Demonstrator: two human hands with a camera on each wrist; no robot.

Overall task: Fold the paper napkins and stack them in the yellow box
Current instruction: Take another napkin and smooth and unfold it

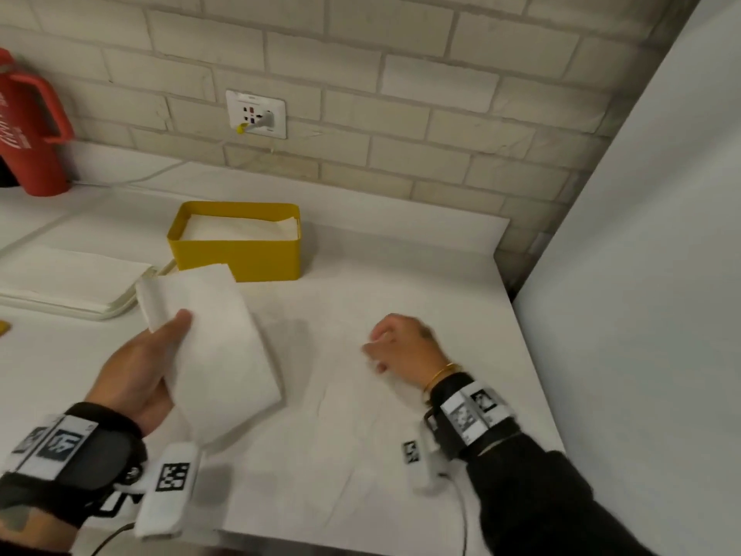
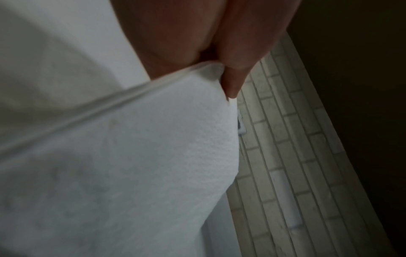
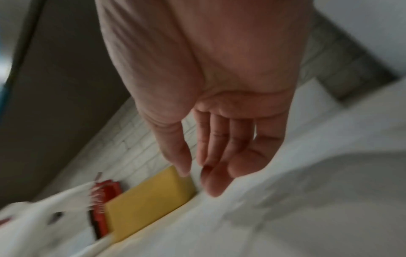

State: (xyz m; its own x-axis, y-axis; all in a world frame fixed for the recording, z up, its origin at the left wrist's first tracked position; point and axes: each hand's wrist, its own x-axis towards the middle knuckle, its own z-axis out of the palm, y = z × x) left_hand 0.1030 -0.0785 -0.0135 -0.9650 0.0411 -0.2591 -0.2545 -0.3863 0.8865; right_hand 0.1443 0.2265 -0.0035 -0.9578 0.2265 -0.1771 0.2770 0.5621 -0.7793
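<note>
I have a folded paper napkin [image 1: 224, 347] pinched in my left hand [image 1: 140, 371], thumb on top and fingers underneath, lifted off the counter [image 1: 401, 282] just in front of the yellow box [image 1: 236, 242]. My right hand [image 1: 401, 347] holds nothing; its fingers hang loosely curled above the counter's white paper covering.

The napkin feels like it should: next to no weight, soft, limp. Its free end sags below my grip, and one edge has curled into a small roll near my thumb. I judge a light pinch near the folded edge is best; squeezing hard would crumple it, and holding only a corner would let the layers fan open.

The box stands open, with white napkins already stacked nearly to its rim, so the new one must go in flat from above, clear of the thin walls. The path from my hand to the box is short and unobstructed. A flat pile of unfolded napkins [image 1: 68, 282] lies to the left, the brick wall [image 1: 361, 94] close behind the box.
</note>
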